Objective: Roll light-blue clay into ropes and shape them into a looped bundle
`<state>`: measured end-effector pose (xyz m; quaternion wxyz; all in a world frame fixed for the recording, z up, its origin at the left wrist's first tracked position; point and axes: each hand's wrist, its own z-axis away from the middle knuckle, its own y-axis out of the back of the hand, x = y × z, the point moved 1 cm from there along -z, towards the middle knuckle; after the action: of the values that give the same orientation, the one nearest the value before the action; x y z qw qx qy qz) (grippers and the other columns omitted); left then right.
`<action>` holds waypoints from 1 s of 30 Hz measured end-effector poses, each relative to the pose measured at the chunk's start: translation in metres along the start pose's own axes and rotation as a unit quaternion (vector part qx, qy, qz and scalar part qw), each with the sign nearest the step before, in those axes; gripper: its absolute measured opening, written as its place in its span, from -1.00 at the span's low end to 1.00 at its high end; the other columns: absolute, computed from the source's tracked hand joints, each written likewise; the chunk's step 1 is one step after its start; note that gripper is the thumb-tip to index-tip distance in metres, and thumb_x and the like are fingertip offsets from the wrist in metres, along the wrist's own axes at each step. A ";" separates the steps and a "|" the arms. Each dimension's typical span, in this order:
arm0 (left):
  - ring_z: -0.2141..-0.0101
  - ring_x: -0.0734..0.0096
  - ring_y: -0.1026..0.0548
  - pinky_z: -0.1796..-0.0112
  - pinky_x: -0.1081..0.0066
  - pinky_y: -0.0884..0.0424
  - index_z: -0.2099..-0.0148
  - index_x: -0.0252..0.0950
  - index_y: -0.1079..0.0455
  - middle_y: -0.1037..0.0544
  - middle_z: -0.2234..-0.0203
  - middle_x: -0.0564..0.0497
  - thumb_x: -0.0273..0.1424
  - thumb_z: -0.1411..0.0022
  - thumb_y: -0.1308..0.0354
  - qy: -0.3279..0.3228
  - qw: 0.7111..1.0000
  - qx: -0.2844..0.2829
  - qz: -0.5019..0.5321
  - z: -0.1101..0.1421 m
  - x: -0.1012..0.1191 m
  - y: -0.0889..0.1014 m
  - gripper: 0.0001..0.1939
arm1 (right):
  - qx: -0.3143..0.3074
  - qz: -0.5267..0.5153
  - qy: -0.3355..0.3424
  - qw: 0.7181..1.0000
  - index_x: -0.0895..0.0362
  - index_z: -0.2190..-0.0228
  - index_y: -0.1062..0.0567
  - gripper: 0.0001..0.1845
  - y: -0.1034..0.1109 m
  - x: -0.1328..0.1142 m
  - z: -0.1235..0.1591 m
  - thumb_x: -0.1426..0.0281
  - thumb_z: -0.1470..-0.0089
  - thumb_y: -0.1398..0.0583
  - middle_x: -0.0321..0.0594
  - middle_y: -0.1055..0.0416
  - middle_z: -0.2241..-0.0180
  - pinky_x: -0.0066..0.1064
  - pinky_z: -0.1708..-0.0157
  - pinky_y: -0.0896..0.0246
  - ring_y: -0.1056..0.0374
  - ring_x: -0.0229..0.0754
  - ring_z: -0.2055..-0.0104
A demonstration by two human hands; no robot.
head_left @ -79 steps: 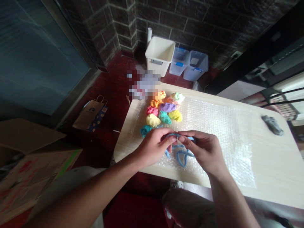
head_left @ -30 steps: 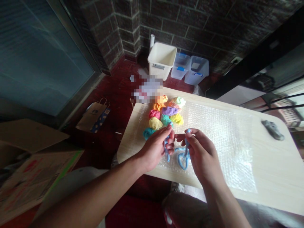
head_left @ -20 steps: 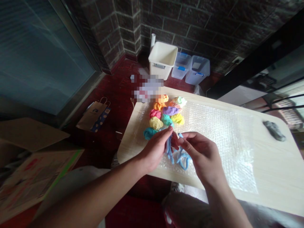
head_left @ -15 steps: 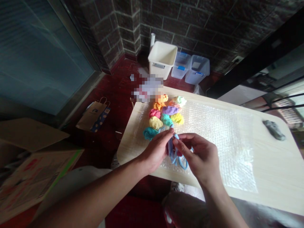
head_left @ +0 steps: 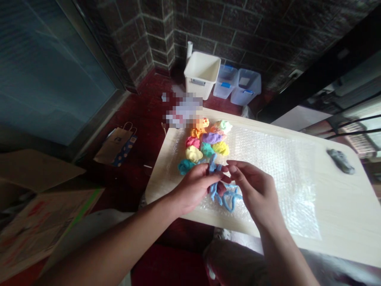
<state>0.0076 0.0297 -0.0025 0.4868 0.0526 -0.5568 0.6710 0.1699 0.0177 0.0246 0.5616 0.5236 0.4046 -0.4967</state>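
**Blue strips part-gathered**

The left hand [head_left: 195, 186] grips several blue strips [head_left: 213, 190] above the table's [head_left: 342, 222] near edge. The right hand [head_left: 257, 184] (fingers narrowed; cannot tell if holding) is beside it. One blue loop [head_left: 233, 201] lies ungathered nearby.

You may be in a home: dark-brick wall [head_left: 220, 28], dark-red floor [head_left: 143, 113], white plastic bin [head_left: 197, 89] beyond the far edge of your pale wooden worktop [head_left: 336, 210].
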 end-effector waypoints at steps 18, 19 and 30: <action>0.41 0.31 -0.61 0.37 0.37 -0.49 0.09 -0.45 -0.55 -0.66 0.30 -0.22 -0.37 -0.33 -0.16 0.110 0.987 -0.066 0.096 0.005 0.011 -0.006 -0.75 | 0.016 -0.068 0.008 0.997 0.11 0.35 -0.67 -0.80 0.010 -0.011 -0.002 0.23 -0.17 -0.44 -0.21 -0.59 0.37 -0.49 0.33 -0.38 -0.45 -0.27 0.35; 0.41 0.32 -0.62 0.36 0.38 -0.50 0.08 -0.45 -0.54 -0.67 0.29 -0.21 -0.39 -0.32 -0.19 0.095 0.989 -0.059 0.096 0.004 0.011 -0.005 -0.77 | 0.018 -0.080 0.009 0.997 0.11 0.34 -0.67 -0.81 0.013 -0.013 -0.003 0.24 -0.18 -0.43 -0.22 -0.58 0.37 -0.49 0.30 -0.37 -0.44 -0.27 0.33; 0.59 0.53 -0.44 0.50 0.52 -0.27 0.22 -0.29 -0.40 -0.56 0.55 0.06 -0.08 -0.28 -0.34 -0.074 0.996 0.037 -0.011 0.001 0.012 0.001 -0.63 | -0.018 -0.178 -0.042 0.983 0.09 0.28 -0.65 -0.84 0.001 -0.032 0.006 0.26 -0.18 -0.42 -0.32 -0.40 0.49 -0.51 0.52 -0.23 -0.33 -0.33 0.51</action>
<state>-0.0003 0.0364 0.0046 0.4489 0.1263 -0.5656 0.6802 0.1646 0.0160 0.0563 0.4899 0.4118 0.4765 -0.6028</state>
